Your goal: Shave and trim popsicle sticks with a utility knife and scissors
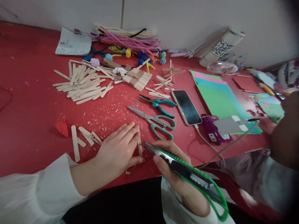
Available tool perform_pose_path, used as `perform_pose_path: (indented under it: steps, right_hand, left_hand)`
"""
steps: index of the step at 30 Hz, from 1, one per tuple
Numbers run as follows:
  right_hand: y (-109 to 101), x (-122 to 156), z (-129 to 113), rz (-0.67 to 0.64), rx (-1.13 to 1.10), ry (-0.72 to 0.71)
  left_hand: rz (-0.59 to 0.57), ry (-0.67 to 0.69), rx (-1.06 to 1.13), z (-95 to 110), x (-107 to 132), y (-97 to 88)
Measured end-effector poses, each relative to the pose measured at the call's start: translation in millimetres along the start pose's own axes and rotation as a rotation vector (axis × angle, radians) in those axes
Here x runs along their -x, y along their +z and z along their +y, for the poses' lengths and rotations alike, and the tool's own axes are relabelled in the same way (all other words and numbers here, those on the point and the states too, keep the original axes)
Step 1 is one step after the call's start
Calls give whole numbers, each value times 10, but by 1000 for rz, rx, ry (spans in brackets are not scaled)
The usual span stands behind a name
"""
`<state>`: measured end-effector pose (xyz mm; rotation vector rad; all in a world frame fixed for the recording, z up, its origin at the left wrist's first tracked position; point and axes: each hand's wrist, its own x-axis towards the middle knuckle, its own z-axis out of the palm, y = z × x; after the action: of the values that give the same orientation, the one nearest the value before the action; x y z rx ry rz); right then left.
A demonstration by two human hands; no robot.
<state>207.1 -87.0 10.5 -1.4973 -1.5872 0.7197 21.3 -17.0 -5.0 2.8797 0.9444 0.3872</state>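
Note:
My left hand (pixel 119 146) lies low on the red table, fingers together, holding down a small wooden craft stick (pixel 140 147). Part of that stick shows between index finger and thumb; the fingers cover the rest. A green utility knife (pixel 187 168) is gripped in my right hand (pixel 175 165), its tip pointing left close beside the stick. Whether blade and wood touch, I cannot tell. Grey-handled scissors (pixel 151 119) lie open just beyond my hands, with teal-handled pliers (pixel 161 104) behind them. Several loose craft sticks (pixel 75 143) rest left of my left hand.
A pile of craft sticks (pixel 81 84) and a bundled stack (pixel 137 79) lie farther back, near pink pipe cleaners (pixel 130 40). To the right are a phone (pixel 187 107) on a cable, a purple power bank (pixel 216 129) and coloured paper (pixel 217 96). Another person's arm (pixel 285 133) is at far right.

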Motion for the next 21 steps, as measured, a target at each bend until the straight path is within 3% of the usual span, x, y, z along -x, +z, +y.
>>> perform_pose_path:
  steps: [6,9,13,17,21]
  right_hand:
    - [-155,54,-59,-79,-7,-64]
    - [-336,90,-144,-132,-25,4]
    - [-578,130,-268,-47,28,114]
    - [-805,82,-361,-241,71,104]
    - [-942,-89,-399,-371,310,19]
  left_hand:
    - [6,-4,-31,5,-5,8]
    - [3,0,-35,5,1,20]
    - [25,5,-37,9,4,28]
    - [30,2,-45,21,1,24]
    - [22,-20,-27,29,0,23]
